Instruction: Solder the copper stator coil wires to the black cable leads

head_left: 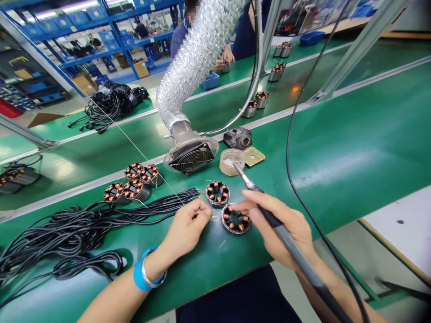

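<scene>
My right hand (286,224) is wrapped round a soldering iron (274,220), whose metal tip reaches into a round, pale dish (227,167). My left hand (188,229) is closed in a pinch; a thin strand of solder wire (134,146) runs down to it from the upper left. Small coloured wire ends (213,217) show just beyond its fingertips. Close by lies a stator with copper windings (235,220), with a second stator (217,194) just behind it. The left fingers partly hide what they pinch.
A fume extractor hood (191,154) hangs from a silver duct above the bench. Bundled black cables (74,229) and several stators (134,188) lie left. A dark iron stand (238,138) sits behind the dish. Across the conveyor, a person's hands (227,56) hold a stator.
</scene>
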The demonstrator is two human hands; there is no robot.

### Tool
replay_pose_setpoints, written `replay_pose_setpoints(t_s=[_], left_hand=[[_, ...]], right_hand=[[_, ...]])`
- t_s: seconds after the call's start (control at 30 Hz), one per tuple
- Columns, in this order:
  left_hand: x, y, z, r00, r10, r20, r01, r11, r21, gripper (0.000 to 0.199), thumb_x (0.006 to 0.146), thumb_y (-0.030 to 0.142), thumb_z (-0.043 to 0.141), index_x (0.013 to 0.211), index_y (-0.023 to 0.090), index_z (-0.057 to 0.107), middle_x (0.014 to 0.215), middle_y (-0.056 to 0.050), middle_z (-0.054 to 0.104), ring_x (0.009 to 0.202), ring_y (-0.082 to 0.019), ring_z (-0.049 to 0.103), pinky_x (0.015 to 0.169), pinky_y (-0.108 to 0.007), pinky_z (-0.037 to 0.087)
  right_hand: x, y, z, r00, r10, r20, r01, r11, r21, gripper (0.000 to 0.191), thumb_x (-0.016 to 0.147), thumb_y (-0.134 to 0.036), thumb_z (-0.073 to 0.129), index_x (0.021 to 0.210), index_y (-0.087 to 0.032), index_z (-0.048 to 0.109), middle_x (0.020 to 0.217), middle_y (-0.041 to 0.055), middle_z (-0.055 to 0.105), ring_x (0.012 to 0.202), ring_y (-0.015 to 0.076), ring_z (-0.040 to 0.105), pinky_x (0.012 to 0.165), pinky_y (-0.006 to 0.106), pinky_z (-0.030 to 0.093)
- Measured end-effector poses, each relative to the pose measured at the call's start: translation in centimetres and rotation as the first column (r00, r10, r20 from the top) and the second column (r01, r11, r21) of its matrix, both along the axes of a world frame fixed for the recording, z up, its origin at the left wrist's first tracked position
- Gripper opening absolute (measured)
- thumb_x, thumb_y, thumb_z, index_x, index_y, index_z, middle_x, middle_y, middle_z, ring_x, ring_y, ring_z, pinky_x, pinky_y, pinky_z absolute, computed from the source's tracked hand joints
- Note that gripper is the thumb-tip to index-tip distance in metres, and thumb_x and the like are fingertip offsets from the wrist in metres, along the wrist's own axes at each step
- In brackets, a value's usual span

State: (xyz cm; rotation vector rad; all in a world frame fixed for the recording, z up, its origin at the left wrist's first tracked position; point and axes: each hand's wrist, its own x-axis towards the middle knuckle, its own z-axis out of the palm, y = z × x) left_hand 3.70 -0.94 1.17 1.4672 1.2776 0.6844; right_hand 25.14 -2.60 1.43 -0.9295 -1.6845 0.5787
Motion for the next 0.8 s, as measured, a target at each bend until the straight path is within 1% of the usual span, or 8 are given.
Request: replay_pose_setpoints(t_s=[0.07,0.1,0.17,0.23,0.33,0.4,0.63,0.8], left_hand=[[-0.1,0.2,-0.1,1.000,0.019,-0.008,-0.018,1.000,0.016,0.023,0.090,0.035,0.050,0.076,0.017,0.052,0.064,0.006,0.039,0.061,-0.010,0.033,0.058,-0.023,0.028],[-0.1,0.3,-0.1,1.000,0.029,-0.012,-0.029,0.999,0.026,0.023,0.090,0.034,0.049,0.075,0.017,0.052,0.065,0.005,0.040,0.061,-0.010,0.034,0.058,-0.023,0.028],[-0.3,0.6,-0.2,0.999,0.048,-0.022,-0.047,0.998,0.044,0.023,0.090,0.033,0.049,0.075,0.017,0.052,0.065,0.005,0.042,0.062,-0.010,0.036,0.059,-0.023,0.029],[-0.4,1.0,-0.2,0.998,0.056,-0.030,-0.054,0.997,0.051,0.022,0.090,0.033,0.049,0.075,0.017,0.053,0.066,0.005,0.045,0.062,-0.010,0.037,0.060,-0.023,0.030],[-0.5,1.4,-0.3,0.998,0.047,-0.033,-0.046,0.998,0.043,0.023,0.090,0.035,0.050,0.076,0.017,0.054,0.065,0.005,0.044,0.062,-0.011,0.037,0.060,-0.023,0.030],[-0.6,1.6,-0.4,0.999,0.041,-0.033,-0.040,0.999,0.034,0.023,0.089,0.035,0.050,0.076,0.017,0.054,0.065,0.005,0.043,0.061,-0.010,0.036,0.059,-0.023,0.029],[-0.8,1.8,-0.4,0.999,0.016,-0.036,-0.016,1.000,0.016,0.021,0.088,0.033,0.051,0.076,0.017,0.057,0.065,0.005,0.043,0.061,-0.010,0.035,0.058,-0.023,0.029],[-0.8,1.8,-0.3,1.000,0.004,-0.030,-0.004,1.000,0.020,0.021,0.088,0.033,0.050,0.076,0.017,0.058,0.065,0.005,0.045,0.061,-0.011,0.037,0.059,-0.023,0.030]], right_hand=[[0.7,-0.7,0.7,1.000,-0.005,-0.021,0.005,0.999,0.041,0.048,0.089,-0.011,0.058,0.135,-0.027,0.056,0.095,0.0018,0.072,0.078,0.0154,0.067,0.070,0.029,0.057],[0.9,-1.0,1.0,1.000,-0.008,-0.025,0.009,0.998,0.068,0.046,0.088,-0.013,0.059,0.132,-0.026,0.059,0.092,0.0023,0.070,0.074,0.0152,0.065,0.065,0.029,0.056],[1.0,-1.2,1.3,0.999,-0.022,-0.030,0.025,0.996,0.087,0.037,0.086,-0.016,0.060,0.122,-0.023,0.066,0.085,0.0023,0.068,0.067,0.0138,0.060,0.057,0.027,0.051],[0.8,-1.2,1.3,0.997,-0.070,-0.043,0.072,0.996,0.056,0.028,0.085,-0.016,0.059,0.111,-0.022,0.069,0.079,0.0008,0.066,0.060,0.0117,0.057,0.052,0.025,0.048],[0.2,-0.9,1.0,0.987,-0.157,-0.047,0.157,0.988,0.001,0.017,0.084,-0.017,0.061,0.099,-0.022,0.068,0.076,-0.0012,0.067,0.056,0.0108,0.057,0.050,0.023,0.046],[-0.1,-0.7,0.7,0.983,-0.179,-0.030,0.178,0.984,-0.012,0.013,0.083,-0.018,0.061,0.095,-0.022,0.066,0.075,-0.0022,0.067,0.055,0.0104,0.058,0.048,0.022,0.045],[-0.7,-0.4,0.7,0.978,-0.206,0.031,0.206,0.979,0.004,0.010,0.083,-0.020,0.061,0.092,-0.022,0.066,0.076,-0.0039,0.069,0.054,0.0082,0.060,0.050,0.018,0.047],[-0.9,-0.3,0.9,0.974,-0.222,0.038,0.223,0.975,-0.002,0.010,0.083,-0.020,0.062,0.091,-0.022,0.066,0.075,-0.0036,0.070,0.051,0.0082,0.058,0.048,0.019,0.046]])
